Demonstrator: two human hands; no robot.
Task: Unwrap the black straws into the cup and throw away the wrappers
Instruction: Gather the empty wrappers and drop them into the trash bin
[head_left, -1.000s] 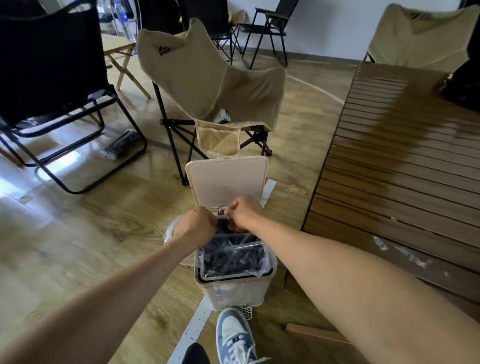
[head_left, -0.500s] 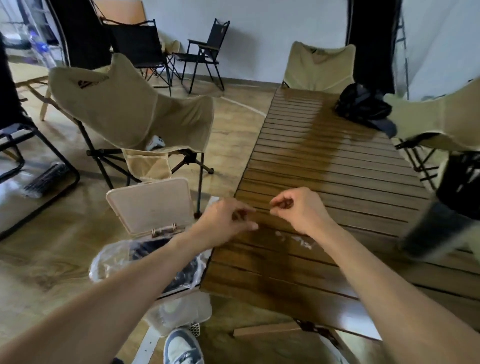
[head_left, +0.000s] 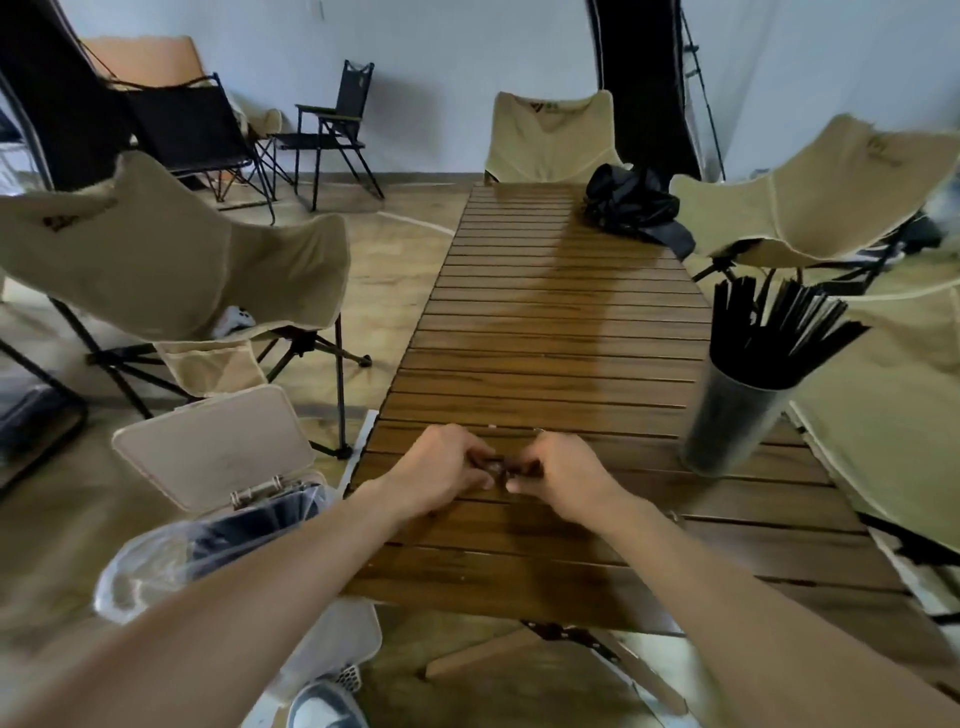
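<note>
Both hands are working together low over the near part of the slatted desk (head_left: 545, 322). Left hand (head_left: 441, 470) and right hand (head_left: 563, 475) are curling their fingers toward each other around something small and dark between them; whether it is a scrap of wrapper or anything at all, cannot tell, and the grip itself is not clear.

Cup (head_left: 732, 421) is standing at the right edge of the desk, already holding a fan of black straws (head_left: 779, 327). No wrapped straws are showing on the desk, so the unwrapping is likely near done, with leftover scraps being gathered.

Next move probably calls for carrying the scraps left to the bin (head_left: 249, 530), lid up, just off the desk's near left corner. Open desk lies beyond the hands; the near edge lies under the forearms.
</note>
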